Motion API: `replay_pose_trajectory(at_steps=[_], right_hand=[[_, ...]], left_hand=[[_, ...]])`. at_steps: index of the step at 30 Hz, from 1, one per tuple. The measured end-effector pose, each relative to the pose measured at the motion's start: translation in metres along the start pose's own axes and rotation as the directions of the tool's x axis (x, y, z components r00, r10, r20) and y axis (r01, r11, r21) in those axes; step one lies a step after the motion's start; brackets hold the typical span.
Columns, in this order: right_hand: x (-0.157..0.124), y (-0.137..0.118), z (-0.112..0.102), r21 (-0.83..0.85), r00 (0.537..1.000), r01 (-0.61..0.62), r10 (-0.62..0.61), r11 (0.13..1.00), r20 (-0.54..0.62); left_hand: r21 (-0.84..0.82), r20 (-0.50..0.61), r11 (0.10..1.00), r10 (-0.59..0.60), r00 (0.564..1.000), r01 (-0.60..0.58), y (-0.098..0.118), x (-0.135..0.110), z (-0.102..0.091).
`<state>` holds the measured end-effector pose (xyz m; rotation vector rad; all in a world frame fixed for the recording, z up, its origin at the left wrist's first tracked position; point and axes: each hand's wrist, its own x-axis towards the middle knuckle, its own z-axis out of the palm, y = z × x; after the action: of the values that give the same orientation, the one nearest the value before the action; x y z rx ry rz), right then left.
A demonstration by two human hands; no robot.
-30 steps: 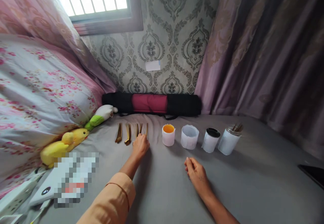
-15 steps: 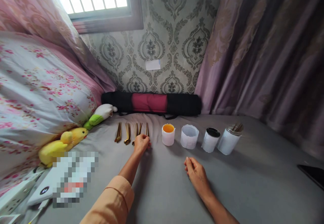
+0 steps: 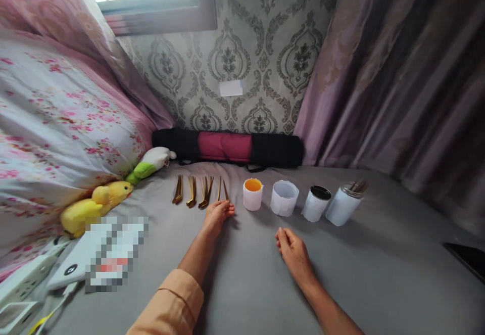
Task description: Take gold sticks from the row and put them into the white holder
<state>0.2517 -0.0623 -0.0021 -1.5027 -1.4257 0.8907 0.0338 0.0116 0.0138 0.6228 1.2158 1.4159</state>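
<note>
My left hand [image 3: 219, 216] is closed, thumb and fingers pinched at the lower end of a slender gold-coloured metal piece [image 3: 226, 189]. Just left of it lies another thin gold piece [image 3: 219, 188]. Farther left are several small bundles of similar pieces with bent lower ends, such as the bundle [image 3: 192, 192] and the leftmost bundle [image 3: 178, 190]. My right hand [image 3: 293, 250] rests on the grey sheet with its fingers curled; nothing sticks out of it. Beyond that hand stand a white-wrapped cup with an orange inside [image 3: 252, 201] and a wider whitish cup [image 3: 284, 205].
To the right stand a dark-mouthed white can [image 3: 315, 210] and a white-wrapped jar holding sticks [image 3: 343, 207]. A black and red roll bag [image 3: 225, 146] lies along the wall. Plush toys [image 3: 94, 208], a power bank [image 3: 70, 264] and a power strip [image 3: 26, 279] lie left.
My left hand has moved slightly right, and a gold piece now shows at its fingers, apart from the others. My right hand stays about where it was. The view has tilted down a little.
</note>
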Motion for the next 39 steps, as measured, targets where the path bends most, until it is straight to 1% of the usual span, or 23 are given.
replay_pose_trajectory(at_steps=[6, 14, 23, 28, 33, 39], right_hand=[[0.001, 0.003, 0.001, 0.010, 1.000, 0.005, -0.005, 1.000, -0.005], [-0.001, -0.001, 0.000, 0.004, 1.000, -0.010, 0.010, 1.000, -0.006], [-0.001, 0.000, 0.000, 0.003, 1.000, -0.009, 0.009, 1.000, 0.016], [-0.001, -0.002, -0.001, -0.004, 1.000, 0.010, -0.010, 1.000, 0.011], [0.000, -0.001, -0.001, -0.015, 1.000, 0.009, -0.009, 1.000, 0.010], [0.000, 0.000, -0.001, 0.077, 1.000, -0.010, 0.008, 0.997, 0.025]], left_hand=[[-0.074, 0.051, 0.997, -0.025, 0.998, 0.029, -0.003, -0.013, 0.005], [-0.115, 0.092, 0.992, -0.033, 0.995, 0.043, -0.010, -0.024, 0.006], [-0.118, 0.128, 0.993, 0.019, 0.992, -0.004, -0.025, -0.041, 0.007], [-0.103, 0.137, 0.993, 0.077, 0.988, -0.063, -0.029, -0.055, 0.009], [-0.076, 0.124, 0.993, 0.095, 0.988, -0.086, -0.031, -0.068, 0.012], [-0.069, 0.121, 0.993, 0.104, 0.987, -0.096, -0.035, -0.085, 0.012]])
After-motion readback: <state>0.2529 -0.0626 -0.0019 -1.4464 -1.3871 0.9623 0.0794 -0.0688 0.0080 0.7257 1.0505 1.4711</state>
